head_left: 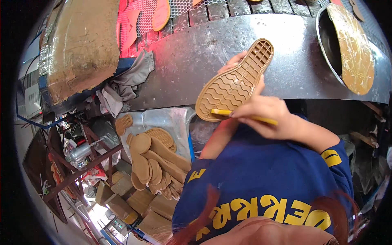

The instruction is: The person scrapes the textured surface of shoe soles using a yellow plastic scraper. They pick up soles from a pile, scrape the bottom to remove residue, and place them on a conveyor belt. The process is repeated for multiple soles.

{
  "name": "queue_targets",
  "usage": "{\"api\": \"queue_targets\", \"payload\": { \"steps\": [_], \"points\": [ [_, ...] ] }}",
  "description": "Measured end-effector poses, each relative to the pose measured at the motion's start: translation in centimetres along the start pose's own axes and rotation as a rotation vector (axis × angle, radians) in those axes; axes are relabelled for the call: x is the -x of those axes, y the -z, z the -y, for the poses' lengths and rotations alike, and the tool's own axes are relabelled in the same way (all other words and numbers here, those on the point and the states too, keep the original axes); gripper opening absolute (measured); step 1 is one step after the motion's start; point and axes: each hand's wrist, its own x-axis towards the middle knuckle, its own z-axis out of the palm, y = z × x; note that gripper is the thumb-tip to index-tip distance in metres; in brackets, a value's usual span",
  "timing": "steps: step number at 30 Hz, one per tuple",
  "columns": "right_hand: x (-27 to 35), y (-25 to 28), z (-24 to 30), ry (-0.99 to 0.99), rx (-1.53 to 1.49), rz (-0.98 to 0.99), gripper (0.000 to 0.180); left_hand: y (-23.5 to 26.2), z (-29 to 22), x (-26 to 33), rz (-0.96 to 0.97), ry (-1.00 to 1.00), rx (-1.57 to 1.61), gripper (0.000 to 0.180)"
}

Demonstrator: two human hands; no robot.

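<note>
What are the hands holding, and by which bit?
The left hand holds a brown shoe sole from behind, around its narrow middle; the right hand grips a yellow brush by its handle.

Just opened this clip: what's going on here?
A person is working on a tan shoe sole at a metal table. The left hand supports the sole from behind, its ridged side facing the camera. The right hand holds a slim yellow tool, possibly a brush, its tip at the sole's wide end; whether it touches is unclear. More tan soles lie piled at the person's left.
</note>
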Motion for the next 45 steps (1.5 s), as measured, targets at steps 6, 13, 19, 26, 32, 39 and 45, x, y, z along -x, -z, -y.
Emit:
{"api": "queue_targets", "payload": {
  "steps": [6,13,19,26,32,39,45],
  "points": [
    [1.0,4.2,-2.0,-0.205,0.229,-0.219,0.023,0.6,0.2,0.4,0.037,-0.050,0.121,0.067],
    [0.3,1.8,-0.5,0.048,0.156,-0.131,0.030,2.0,-0.4,-0.2,0.109,0.360,0.473,0.060],
    [0.6,5.6,-5.2,-0.374,0.067,-0.393,0.019,0.1,-1.5,0.7,0.003,-0.005,-0.158,0.066],
    [-0.1,3.5,-3.6,-0.114,0.573,-0.404,0.023,0.6,-0.7,0.2,0.053,-0.155,-0.438,0.063],
    [0.7,5.1,-5.5,-0.312,0.311,-0.478,0.021,-0.1,-0.3,0.6,-0.059,-0.134,-0.274,0.062],
    [0.1,2.0,-2.8,-0.038,0.510,-0.333,0.025,0.4,-0.7,0.2,0.027,-0.106,0.119,0.066],
    [0.1,4.4,-5.7,-0.298,0.336,-0.476,0.021,0.0,0.8,0.8,-0.034,0.022,0.107,0.067]
  ]
}}
